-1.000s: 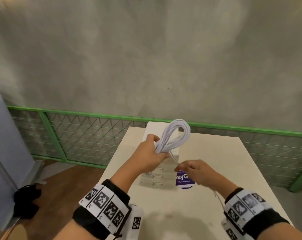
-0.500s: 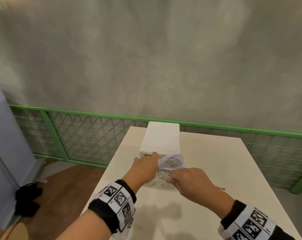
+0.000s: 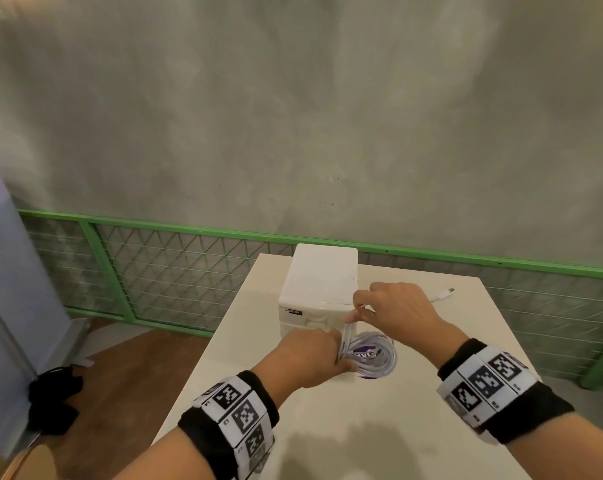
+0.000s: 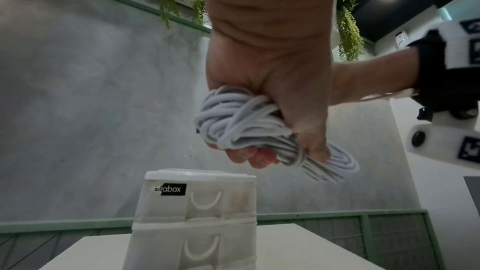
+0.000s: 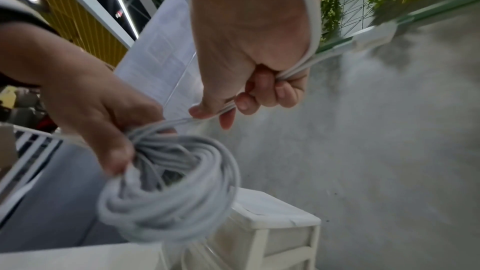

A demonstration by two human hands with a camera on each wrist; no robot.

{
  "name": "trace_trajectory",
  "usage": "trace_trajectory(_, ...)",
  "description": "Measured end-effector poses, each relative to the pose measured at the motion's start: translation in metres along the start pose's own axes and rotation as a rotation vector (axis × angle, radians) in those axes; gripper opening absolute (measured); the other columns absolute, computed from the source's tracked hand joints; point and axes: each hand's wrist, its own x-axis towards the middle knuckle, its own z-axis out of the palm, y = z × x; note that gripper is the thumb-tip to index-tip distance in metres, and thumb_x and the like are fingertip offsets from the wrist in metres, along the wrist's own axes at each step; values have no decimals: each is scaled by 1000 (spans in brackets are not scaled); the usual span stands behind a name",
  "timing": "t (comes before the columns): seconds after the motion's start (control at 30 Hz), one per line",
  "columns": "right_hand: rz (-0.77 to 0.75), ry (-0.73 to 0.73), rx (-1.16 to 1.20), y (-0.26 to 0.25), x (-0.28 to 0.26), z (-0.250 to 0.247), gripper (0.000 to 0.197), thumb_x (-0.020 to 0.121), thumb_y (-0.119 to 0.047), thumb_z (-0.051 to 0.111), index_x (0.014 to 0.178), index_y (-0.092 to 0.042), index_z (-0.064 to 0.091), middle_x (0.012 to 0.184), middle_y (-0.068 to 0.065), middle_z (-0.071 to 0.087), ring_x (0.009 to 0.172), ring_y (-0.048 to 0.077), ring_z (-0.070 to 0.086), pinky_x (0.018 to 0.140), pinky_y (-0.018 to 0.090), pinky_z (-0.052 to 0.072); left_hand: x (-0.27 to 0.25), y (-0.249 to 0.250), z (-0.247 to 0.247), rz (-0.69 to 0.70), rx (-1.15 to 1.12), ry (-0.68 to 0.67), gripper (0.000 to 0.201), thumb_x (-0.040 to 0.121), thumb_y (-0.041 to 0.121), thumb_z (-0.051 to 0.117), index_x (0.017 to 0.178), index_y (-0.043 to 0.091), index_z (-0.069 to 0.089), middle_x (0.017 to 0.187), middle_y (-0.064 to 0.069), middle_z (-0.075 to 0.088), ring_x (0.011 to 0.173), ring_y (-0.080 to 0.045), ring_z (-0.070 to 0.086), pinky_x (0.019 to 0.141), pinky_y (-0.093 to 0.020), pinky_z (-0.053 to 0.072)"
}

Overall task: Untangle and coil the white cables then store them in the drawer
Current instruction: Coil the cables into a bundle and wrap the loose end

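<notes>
My left hand (image 3: 310, 355) grips a coil of white cable (image 3: 376, 355) in its fist, just above the table in front of the drawer unit; the bunched coil (image 4: 246, 124) fills the palm in the left wrist view. My right hand (image 3: 393, 310) pinches the cable's loose end (image 5: 298, 69) between thumb and fingers, a little above the coil (image 5: 168, 192). The end's plug (image 3: 445, 294) lies on the table behind the right hand. The white drawer unit (image 3: 319, 285) stands at the table's far middle with its drawers (image 4: 200, 202) closed.
The cream table (image 3: 379, 427) has edges close at left and right. A purple sticker (image 3: 364, 355) shows through the coil. A green mesh railing (image 3: 171, 271) and a grey wall stand behind. A black object (image 3: 54, 400) lies on the wooden floor at left.
The coil came down from raised above the unit to just over the table. My right hand moved up and back, drawing the loose end over the coil.
</notes>
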Motion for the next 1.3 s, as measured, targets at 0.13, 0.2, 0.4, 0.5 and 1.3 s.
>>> trace_trajectory(0.13,-107,104,-226,9,7,8,47,83,-59,38,72,-26,69,61,-1,53,55,20,46,58,29,21,-2,-3,-7,111,-35,-31,48,90,54,45,114,14,56,108,-10,66,97,-29,60,72,-33,40)
trace_trajectory(0.2,-156,47,-212,10,6,15,46,89,-57,34,85,-26,68,76,2,61,68,19,45,67,33,22,-5,-5,-8,151,-61,-51,50,87,58,47,115,18,57,104,-8,66,90,-25,59,69,-30,40)
trace_trajectory(0.4,-142,-101,76,15,-3,27,81,77,-70,-8,98,-28,58,73,-5,45,79,15,37,74,30,21,-19,-9,-21,210,-340,-65,43,97,51,27,82,18,50,64,7,45,59,-11,42,55,-21,31)
trace_trajectory(0.5,-5,-269,537,19,-8,39,23,97,-26,41,105,-19,62,93,12,63,89,23,54,80,28,41,-20,-15,-21,214,-571,-45,46,101,43,19,79,14,48,63,3,48,60,-14,44,62,-23,37)
trace_trajectory(1.3,49,-104,431,-26,-36,-1,36,95,-42,36,97,-22,66,109,-4,66,93,20,60,68,27,37,-12,-5,5,-53,-253,268,38,101,40,15,114,18,42,96,-13,67,87,-35,61,71,-35,43)
